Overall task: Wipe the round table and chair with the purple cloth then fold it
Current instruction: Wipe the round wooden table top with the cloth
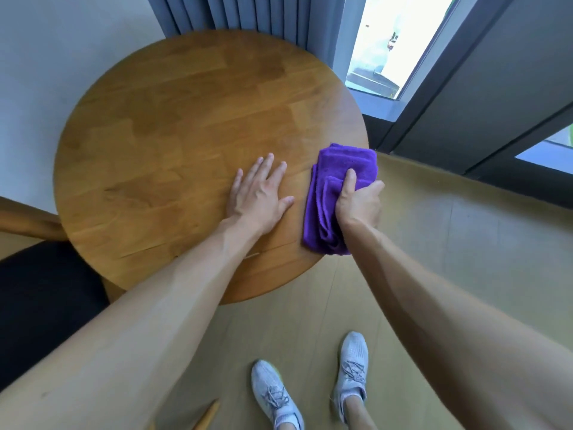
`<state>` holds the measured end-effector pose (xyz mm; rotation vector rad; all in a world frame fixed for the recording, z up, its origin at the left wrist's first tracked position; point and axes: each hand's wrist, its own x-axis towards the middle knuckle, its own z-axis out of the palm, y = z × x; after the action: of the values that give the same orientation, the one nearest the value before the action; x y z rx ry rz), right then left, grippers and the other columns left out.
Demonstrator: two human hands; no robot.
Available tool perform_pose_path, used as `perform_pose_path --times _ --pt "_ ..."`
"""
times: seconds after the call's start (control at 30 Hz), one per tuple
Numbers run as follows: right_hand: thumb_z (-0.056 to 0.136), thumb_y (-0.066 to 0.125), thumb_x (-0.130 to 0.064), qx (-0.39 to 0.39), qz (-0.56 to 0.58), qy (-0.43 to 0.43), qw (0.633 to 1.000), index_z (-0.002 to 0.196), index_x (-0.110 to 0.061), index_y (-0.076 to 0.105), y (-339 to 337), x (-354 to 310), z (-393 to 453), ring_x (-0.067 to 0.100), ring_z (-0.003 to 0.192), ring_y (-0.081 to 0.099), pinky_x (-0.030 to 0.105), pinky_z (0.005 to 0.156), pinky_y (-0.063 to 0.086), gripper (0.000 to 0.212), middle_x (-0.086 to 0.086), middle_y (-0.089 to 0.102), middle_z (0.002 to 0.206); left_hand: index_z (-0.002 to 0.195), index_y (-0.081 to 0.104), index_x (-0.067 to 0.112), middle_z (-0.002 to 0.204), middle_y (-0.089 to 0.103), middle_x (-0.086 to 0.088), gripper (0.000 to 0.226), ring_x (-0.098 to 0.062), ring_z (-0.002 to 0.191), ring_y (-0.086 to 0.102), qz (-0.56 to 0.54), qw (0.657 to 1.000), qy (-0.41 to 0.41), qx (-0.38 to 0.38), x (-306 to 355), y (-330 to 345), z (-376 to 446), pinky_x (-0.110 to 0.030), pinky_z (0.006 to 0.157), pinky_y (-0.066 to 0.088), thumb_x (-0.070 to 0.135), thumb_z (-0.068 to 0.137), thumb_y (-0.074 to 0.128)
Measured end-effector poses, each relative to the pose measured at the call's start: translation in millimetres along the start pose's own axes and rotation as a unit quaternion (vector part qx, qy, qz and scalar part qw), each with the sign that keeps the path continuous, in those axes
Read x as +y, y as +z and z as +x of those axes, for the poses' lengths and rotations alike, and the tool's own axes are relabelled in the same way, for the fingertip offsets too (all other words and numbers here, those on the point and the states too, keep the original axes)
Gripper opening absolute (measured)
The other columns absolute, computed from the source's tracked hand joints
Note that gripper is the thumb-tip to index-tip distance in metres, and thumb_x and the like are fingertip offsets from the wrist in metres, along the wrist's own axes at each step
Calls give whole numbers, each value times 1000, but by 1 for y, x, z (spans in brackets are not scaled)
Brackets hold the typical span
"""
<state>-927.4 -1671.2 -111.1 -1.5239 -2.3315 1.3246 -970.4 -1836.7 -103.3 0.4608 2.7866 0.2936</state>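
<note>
Bare forearms (173,305) without sleeves, light grey knit sneakers (352,364) with grey laces

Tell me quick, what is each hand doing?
Left hand: open, flat on the round table, holding nothing.
Right hand: closed on the purple cloth.

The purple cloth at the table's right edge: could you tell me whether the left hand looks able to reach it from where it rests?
Probably yes. The left hand lies flat on the round table just beside the purple cloth, with only bare wood between them. The right hand already grips the cloth.
</note>
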Motion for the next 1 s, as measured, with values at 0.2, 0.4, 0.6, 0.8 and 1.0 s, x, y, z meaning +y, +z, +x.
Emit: perform_pose_path --times 0.2,0.4,0.6,0.8,1.0 --pt "98 40 -55 34 60 69 995 126 -4 38 23 32 -68 40 112 58 39 78 37 58 23 59 123 158 20 29 169 5 3 72 -14 155 5 4 1000 1 -3 0 -1 0 -40 125 6 48 97 54" --pt "98 43 -51 26 49 88 995 126 -3 38 19 27 -70 40 116 56 41 85 40 56 22 56 128 158 21 29 169 5 3 70 -15 155 6 0 1000 -2 -15 5 -7 0 -40 125 8 47 98 53" --pt "96 44 -55 22 33 60 997 123 -5 39 11 12 -33 39 116 56 41 92 42 57 19 57 128 159 17 29 169 2 3 72 -14 155 3 -5 1000 10 -26 0 -8 -1 -40 125 6 45 99 54" --pt "97 44 -56 42 75 161 983 126 -4 40 22 21 -76 42 120 53 44 98 39 60 24 56 131 159 15 29 169 -3 5 69 -13 155 -1 -40 995 35 -80 -16 -16 -9 -38 125 1 28 101 53" --pt "95 44 -60 -18 103 329 939 132 -3 38 28 27 -144 44 118 54 55 100 41 67 24 54 133 159 16 29 169 -4 5 71 -12 155 -1 -28 994 62 -83 -37 -11 -32 -37 124 1 19 100 55"
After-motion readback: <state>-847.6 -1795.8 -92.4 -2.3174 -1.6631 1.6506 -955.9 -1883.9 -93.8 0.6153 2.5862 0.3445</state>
